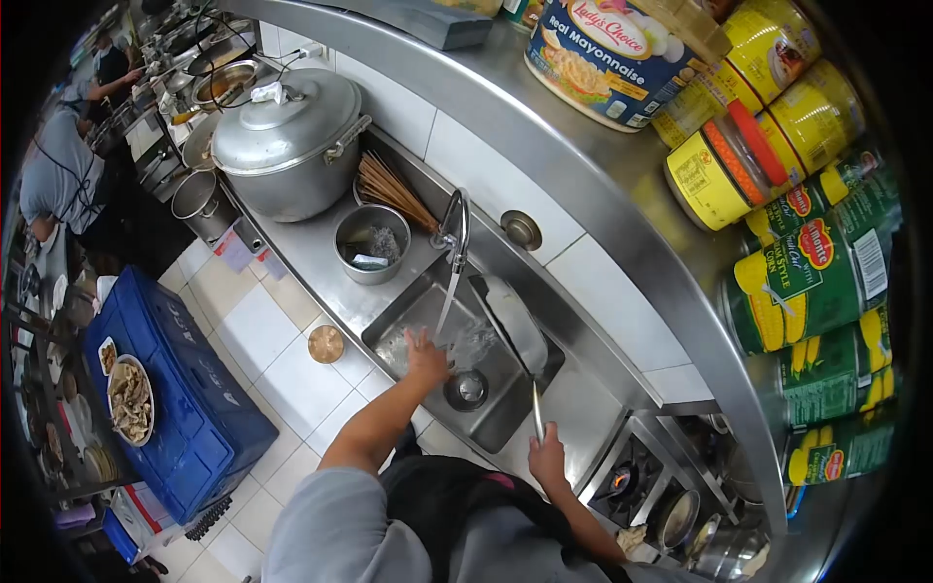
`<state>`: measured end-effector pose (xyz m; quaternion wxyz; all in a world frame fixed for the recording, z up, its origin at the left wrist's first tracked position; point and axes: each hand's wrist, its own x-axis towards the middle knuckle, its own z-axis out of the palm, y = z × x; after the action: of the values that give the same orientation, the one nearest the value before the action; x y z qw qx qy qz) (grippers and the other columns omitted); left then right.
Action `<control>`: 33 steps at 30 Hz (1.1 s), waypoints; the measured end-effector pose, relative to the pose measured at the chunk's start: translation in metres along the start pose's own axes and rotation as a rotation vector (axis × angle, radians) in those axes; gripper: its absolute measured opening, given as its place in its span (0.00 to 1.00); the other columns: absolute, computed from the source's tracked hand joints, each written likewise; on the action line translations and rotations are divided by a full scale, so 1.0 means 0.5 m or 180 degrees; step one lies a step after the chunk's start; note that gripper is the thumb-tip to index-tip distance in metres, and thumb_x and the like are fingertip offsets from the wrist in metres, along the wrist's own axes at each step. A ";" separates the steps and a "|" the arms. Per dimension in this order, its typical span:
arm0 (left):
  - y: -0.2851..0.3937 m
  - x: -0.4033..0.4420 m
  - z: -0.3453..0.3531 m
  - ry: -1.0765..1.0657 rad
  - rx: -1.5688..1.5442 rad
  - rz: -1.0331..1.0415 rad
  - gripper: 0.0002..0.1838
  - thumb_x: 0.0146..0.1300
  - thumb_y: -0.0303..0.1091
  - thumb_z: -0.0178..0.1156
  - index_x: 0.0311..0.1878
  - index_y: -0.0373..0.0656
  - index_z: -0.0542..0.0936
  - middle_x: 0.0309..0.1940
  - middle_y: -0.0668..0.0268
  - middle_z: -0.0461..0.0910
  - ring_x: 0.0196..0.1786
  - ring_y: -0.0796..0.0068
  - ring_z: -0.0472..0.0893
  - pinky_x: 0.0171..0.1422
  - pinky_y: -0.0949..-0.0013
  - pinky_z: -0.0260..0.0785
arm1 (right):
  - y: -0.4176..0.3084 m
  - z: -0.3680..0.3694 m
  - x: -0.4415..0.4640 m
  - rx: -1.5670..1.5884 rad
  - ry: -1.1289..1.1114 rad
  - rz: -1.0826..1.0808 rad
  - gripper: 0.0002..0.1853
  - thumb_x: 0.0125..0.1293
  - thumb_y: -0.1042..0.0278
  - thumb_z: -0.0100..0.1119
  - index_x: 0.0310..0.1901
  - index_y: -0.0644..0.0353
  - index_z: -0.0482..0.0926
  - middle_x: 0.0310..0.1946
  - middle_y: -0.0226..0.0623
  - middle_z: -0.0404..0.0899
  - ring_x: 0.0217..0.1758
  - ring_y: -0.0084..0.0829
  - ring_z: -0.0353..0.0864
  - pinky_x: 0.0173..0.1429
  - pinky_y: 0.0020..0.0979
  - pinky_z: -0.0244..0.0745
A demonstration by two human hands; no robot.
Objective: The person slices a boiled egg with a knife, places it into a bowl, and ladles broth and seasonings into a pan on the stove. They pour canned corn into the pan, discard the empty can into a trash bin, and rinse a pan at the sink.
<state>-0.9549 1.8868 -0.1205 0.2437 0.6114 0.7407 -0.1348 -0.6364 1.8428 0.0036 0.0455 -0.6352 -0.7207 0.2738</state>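
In the steel sink [498,428], a metal pan [520,325] is tilted up on its side against the back wall. My right hand [547,453] is closed around the pan's long handle [537,413], near the sink's right end. My left hand [426,358] is over the left part of the basin with its fingers spread, holding nothing. Water runs from the curved faucet [457,233] just beside its fingers. A round drain strainer [466,390] sits in the sink floor.
On the counter left of the faucet are a steel bowl [372,243] with scrubbers, a bundle of sticks [394,192] and a large lidded pot [287,146]. Overhead runs a shelf [583,146] of cans and jars. A lit burner [622,480] is at right. A person [68,180] stands far left.
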 end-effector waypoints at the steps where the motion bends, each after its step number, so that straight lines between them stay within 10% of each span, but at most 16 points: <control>1: -0.012 -0.016 0.010 0.0366 -0.0149 -0.0091 0.24 0.63 0.48 0.59 0.60 0.53 0.84 0.71 0.56 0.73 0.84 0.44 0.51 0.77 0.17 0.27 | 0.027 0.004 0.005 -0.0088 0.0077 -0.0153 0.18 0.70 0.66 0.61 0.52 0.61 0.64 0.28 0.56 0.80 0.34 0.59 0.83 0.37 0.53 0.73; 4: -0.055 -0.077 0.015 0.1195 -0.0634 -0.0156 0.20 0.63 0.43 0.59 0.55 0.50 0.86 0.65 0.53 0.77 0.81 0.45 0.58 0.77 0.22 0.39 | 0.123 0.033 0.041 0.0636 -0.0582 -0.0920 0.17 0.71 0.65 0.62 0.51 0.59 0.64 0.22 0.37 0.73 0.23 0.36 0.77 0.29 0.39 0.72; 5: -0.066 -0.093 0.010 0.1695 -0.0982 -0.0194 0.17 0.63 0.39 0.60 0.52 0.47 0.87 0.61 0.52 0.80 0.78 0.45 0.65 0.77 0.28 0.50 | 0.058 -0.003 0.025 0.2068 -0.1693 0.0476 0.14 0.73 0.64 0.62 0.49 0.55 0.65 0.22 0.22 0.63 0.20 0.17 0.63 0.22 0.25 0.61; 9: -0.090 -0.095 -0.073 0.3505 -0.2634 0.0556 0.16 0.56 0.19 0.56 0.47 0.39 0.84 0.46 0.51 0.83 0.50 0.45 0.82 0.55 0.52 0.75 | -0.008 0.020 0.027 0.3178 -0.2709 0.1154 0.09 0.76 0.64 0.59 0.48 0.49 0.67 0.22 0.20 0.62 0.17 0.13 0.56 0.18 0.21 0.50; 15: -0.039 0.121 -0.077 0.2983 -0.2639 -0.0604 0.19 0.61 0.34 0.59 0.54 0.40 0.82 0.53 0.47 0.81 0.50 0.44 0.82 0.57 0.42 0.74 | -0.067 0.068 0.040 0.3853 -0.3768 0.1599 0.06 0.77 0.66 0.57 0.45 0.48 0.68 0.19 0.20 0.60 0.15 0.14 0.54 0.17 0.21 0.49; 17: 0.049 0.128 -0.088 0.2355 -0.2248 -0.0207 0.26 0.69 0.39 0.52 0.68 0.39 0.70 0.66 0.48 0.71 0.68 0.47 0.70 0.73 0.45 0.61 | -0.089 0.079 0.047 0.3966 -0.4140 0.1698 0.06 0.77 0.66 0.57 0.44 0.48 0.69 0.19 0.20 0.60 0.15 0.15 0.53 0.17 0.21 0.49; 20: 0.159 0.105 -0.069 0.1561 -0.3830 0.0958 0.35 0.79 0.56 0.41 0.78 0.39 0.61 0.78 0.48 0.60 0.82 0.53 0.56 0.84 0.49 0.49 | -0.110 0.055 0.046 0.3495 -0.3691 0.1461 0.07 0.75 0.67 0.58 0.43 0.48 0.69 0.19 0.21 0.60 0.14 0.15 0.54 0.16 0.21 0.49; 24: 0.105 -0.075 -0.038 0.0088 -0.2318 0.1702 0.35 0.77 0.60 0.42 0.78 0.49 0.64 0.78 0.52 0.62 0.82 0.57 0.58 0.83 0.47 0.49 | -0.053 0.009 0.052 0.2766 -0.2335 0.1061 0.09 0.72 0.70 0.60 0.42 0.48 0.68 0.20 0.23 0.62 0.14 0.17 0.59 0.16 0.24 0.56; 28: -0.026 -0.100 0.064 0.0121 -0.0832 0.0144 0.32 0.73 0.58 0.47 0.75 0.54 0.71 0.78 0.56 0.62 0.83 0.47 0.54 0.81 0.29 0.35 | 0.024 -0.016 0.043 0.0780 -0.0987 0.0243 0.13 0.70 0.71 0.60 0.52 0.56 0.68 0.24 0.30 0.68 0.16 0.23 0.66 0.17 0.29 0.63; 33: -0.057 -0.154 0.112 0.0896 -0.0869 -0.0084 0.29 0.73 0.56 0.49 0.68 0.49 0.78 0.76 0.56 0.66 0.84 0.49 0.51 0.83 0.30 0.31 | 0.132 0.000 0.071 0.0711 -0.0881 -0.0117 0.19 0.70 0.72 0.59 0.59 0.61 0.65 0.27 0.34 0.70 0.16 0.26 0.69 0.18 0.31 0.66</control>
<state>-0.9615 1.7881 -0.1301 0.2165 0.5757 0.7868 0.0507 -0.5843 1.8789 -0.0364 0.0212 -0.5692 -0.6967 0.4361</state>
